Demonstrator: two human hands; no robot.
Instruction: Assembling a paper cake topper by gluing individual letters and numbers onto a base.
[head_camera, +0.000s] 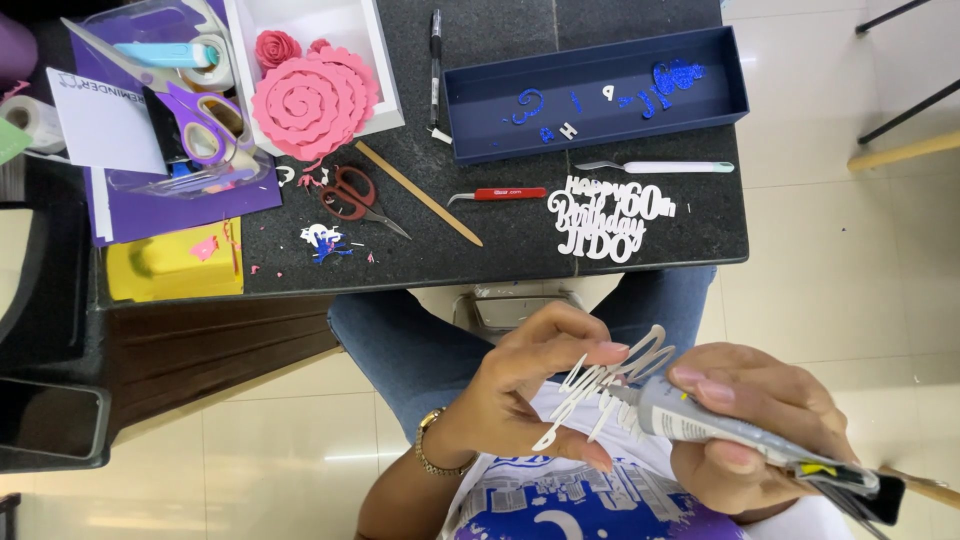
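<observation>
**Glue going onto a white paper cutout, one cutout already lying on the desk**

Head view: at the lower middle of the frame the left hand (520, 385) pinches a white cutout of script lettering (600, 385) between thumb and fingertips, its grip closed lightly on the paper's edges. The right hand (745, 425) is wrapped tight around a grey glue tube (720, 425), whose nozzle touches the cutout near its middle. Both are held over the lap, below the desk (500, 240) edge.

As a judgement, the gluing looks to be in hand rather than finished: whether glue already covers the lettering cannot be told. A second white lettering cutout (605, 220) lies flat on the dark desk at centre right, apart from the hands. Above it, a navy tray (600, 90) holds small blue glitter letters (660, 85), loose and not yet mounted. At upper left a pink paper spiral (312, 100) sits in a white box (320, 50), and red scissors (355, 195) lie just below it, beside paper scraps.
</observation>
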